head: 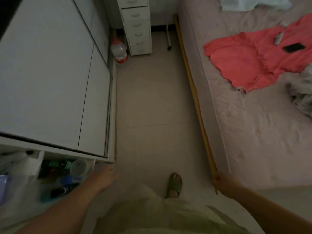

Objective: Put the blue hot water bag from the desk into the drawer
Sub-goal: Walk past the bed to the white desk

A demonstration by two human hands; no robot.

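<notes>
Two blurred hands, left hand [103, 179] empty, loosely open, right hand [226, 185] grip unclear

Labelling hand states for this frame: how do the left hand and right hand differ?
The left hand hangs near the corner of the white cabinet, beside the open shelf of bottles; the right hand is by the bed's wooden rail. The left hand's fingers look loosely extended and hold nothing; the right hand overlaps the rail's near end, though contact is unclear. Both are bare and carry no hot water bag.
</notes>
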